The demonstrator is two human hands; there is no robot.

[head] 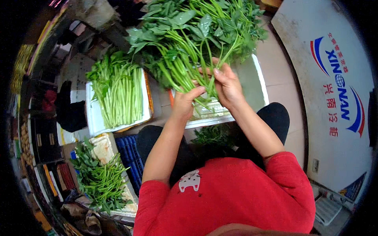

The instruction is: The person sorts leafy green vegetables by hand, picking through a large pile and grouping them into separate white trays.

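My left hand [187,100] grips the lower ends of a bunch of long green leafy stems [183,62], its thumb lying across them. To its right, my right hand [229,84] pinches a stem from the same greens between thumb and fingers. Both hands are over a white foam box [261,79] in front of me. Beneath them, at the box's near side, is something pale and shiny that I cannot make out. A large heap of leafy greens [230,20] spreads beyond my hands and hides the box's far side.
On the left, a white foam box [91,115] holds neatly lined-up green stems [122,97]. Nearer me, loose greens [103,180] lie on a stained foam surface [102,149] beside a blue plastic crate [128,159]. More greens [214,134] lie between my knees. A white freezer [295,26] bounds the right.
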